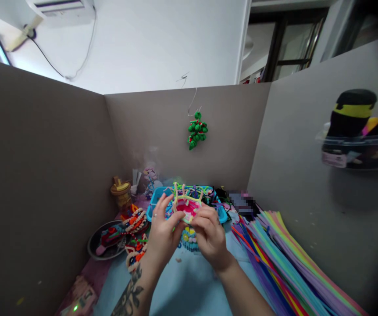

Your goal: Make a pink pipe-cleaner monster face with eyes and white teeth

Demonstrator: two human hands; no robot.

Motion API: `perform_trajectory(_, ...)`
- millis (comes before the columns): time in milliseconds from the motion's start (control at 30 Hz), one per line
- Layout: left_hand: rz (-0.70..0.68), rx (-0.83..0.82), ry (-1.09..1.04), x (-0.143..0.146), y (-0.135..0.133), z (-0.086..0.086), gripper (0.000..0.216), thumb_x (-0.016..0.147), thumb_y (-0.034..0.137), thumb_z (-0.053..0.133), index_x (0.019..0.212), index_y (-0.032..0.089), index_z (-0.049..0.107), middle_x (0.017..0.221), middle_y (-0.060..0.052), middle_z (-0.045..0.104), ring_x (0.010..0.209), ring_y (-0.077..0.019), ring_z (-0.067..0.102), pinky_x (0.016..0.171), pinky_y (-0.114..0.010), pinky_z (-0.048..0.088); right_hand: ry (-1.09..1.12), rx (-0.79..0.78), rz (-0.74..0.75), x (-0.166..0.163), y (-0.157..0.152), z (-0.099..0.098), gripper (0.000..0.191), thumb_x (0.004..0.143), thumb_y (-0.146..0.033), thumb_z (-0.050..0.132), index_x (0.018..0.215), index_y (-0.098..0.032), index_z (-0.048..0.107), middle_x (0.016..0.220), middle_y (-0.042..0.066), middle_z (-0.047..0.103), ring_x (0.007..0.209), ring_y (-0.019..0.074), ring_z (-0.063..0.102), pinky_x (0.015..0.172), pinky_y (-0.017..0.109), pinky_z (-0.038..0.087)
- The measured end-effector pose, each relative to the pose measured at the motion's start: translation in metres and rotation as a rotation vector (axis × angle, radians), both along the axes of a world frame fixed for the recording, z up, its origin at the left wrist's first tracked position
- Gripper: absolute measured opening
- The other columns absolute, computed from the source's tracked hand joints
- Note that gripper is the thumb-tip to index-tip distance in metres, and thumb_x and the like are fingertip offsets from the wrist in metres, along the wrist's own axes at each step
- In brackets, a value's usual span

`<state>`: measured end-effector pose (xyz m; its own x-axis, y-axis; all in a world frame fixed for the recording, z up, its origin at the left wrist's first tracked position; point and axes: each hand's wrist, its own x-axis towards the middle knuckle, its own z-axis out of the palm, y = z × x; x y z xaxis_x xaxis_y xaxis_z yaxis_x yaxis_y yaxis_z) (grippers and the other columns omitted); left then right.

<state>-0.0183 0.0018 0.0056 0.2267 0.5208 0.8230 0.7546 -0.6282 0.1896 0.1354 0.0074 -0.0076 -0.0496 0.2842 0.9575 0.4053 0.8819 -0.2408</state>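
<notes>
Between my hands is a small pipe-cleaner piece [188,206], bowl-like, with a pink inside, a pale yellow rim and short prongs standing up along its far edge. My left hand [166,224] grips its left side, thumb at the near edge and a ring on one finger. On the near right edge, the fingers of my right hand [209,230] are pinched. Just below and behind it sits a round blue fuzzy piece [190,240] with yellow and lilac flowers, partly hidden by my hands.
A blue tray [222,214] of pipe-cleaner pieces stands behind my hands. Bundled coloured pipe cleaners [284,259] lie at right. A metal bowl [92,250], orange-and-white fuzzy pieces [136,224] and a lidded cup [121,193] are at left. Grey partitions [162,127] surround the table.
</notes>
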Motion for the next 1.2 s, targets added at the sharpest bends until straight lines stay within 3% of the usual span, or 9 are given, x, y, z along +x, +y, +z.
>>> perform_trajectory(167,-0.106,-0.197,-0.078,0.004,-0.003,0.002,0.013,0.087,0.016,0.050,0.089,0.020,0.063,0.129,-0.012,0.048,0.123,-0.0241,0.046,0.097,-0.040,0.045,0.037,0.012,-0.058,0.001,0.003,-0.006,0.029,0.082,-0.005,0.054,0.101,-0.026,0.055,0.090,0.002,0.057,0.088,0.0182,0.056,0.092,0.048,0.043)
perform_trajectory(333,-0.095,-0.221,-0.092,0.006,-0.006,0.005,0.012,0.087,0.017,0.049,0.084,0.019,0.061,0.130,-0.012,0.049,0.120,-0.0242,0.049,0.096,-0.040,0.045,-0.037,0.047,-0.186,0.001,0.002,-0.009,0.033,0.081,-0.010,0.058,0.106,-0.031,0.059,0.100,0.004,0.061,0.101,0.0236,0.053,0.092,0.050,0.042)
perform_trajectory(633,-0.067,-0.228,-0.072,0.008,-0.010,0.005,0.010,0.087,0.018,0.050,0.085,0.020,0.060,0.131,-0.011,0.049,0.120,-0.0233,0.050,0.094,-0.038,0.047,0.002,0.100,-0.338,0.003,-0.002,-0.005,0.034,0.079,-0.013,0.064,0.108,-0.031,0.058,0.104,0.007,0.058,0.102,0.0277,0.049,0.088,0.050,0.043)
perform_trajectory(767,-0.024,-0.125,-0.024,0.009,-0.012,0.009,0.012,0.087,0.017,0.050,0.085,0.019,0.061,0.125,-0.012,0.054,0.119,-0.0245,0.051,0.094,-0.039,0.048,-0.049,0.049,-0.303,0.004,-0.001,-0.006,0.029,0.082,-0.017,0.058,0.108,-0.031,0.060,0.114,0.007,0.056,0.109,0.0299,0.044,0.090,0.052,0.041)
perform_trajectory(967,0.000,0.030,0.086,0.006,-0.012,0.011,0.013,0.086,0.014,0.050,0.085,0.019,0.062,0.121,-0.010,0.056,0.125,-0.0246,0.044,0.099,-0.040,0.045,-0.132,-0.082,-0.178,0.006,-0.001,0.001,0.018,0.082,-0.015,0.053,0.091,-0.026,0.063,0.117,0.006,0.051,0.117,0.0302,0.038,0.096,0.055,0.036)
perform_trajectory(1200,-0.042,-0.052,0.043,0.011,-0.015,0.011,0.009,0.085,0.015,0.053,0.082,0.019,0.060,0.119,-0.009,0.056,0.113,-0.0231,0.052,0.090,-0.037,0.050,-0.135,-0.101,-0.119,0.006,0.001,-0.002,0.017,0.081,-0.011,0.048,0.083,-0.024,0.059,0.104,0.005,0.049,0.113,0.0263,0.041,0.102,0.056,0.029)
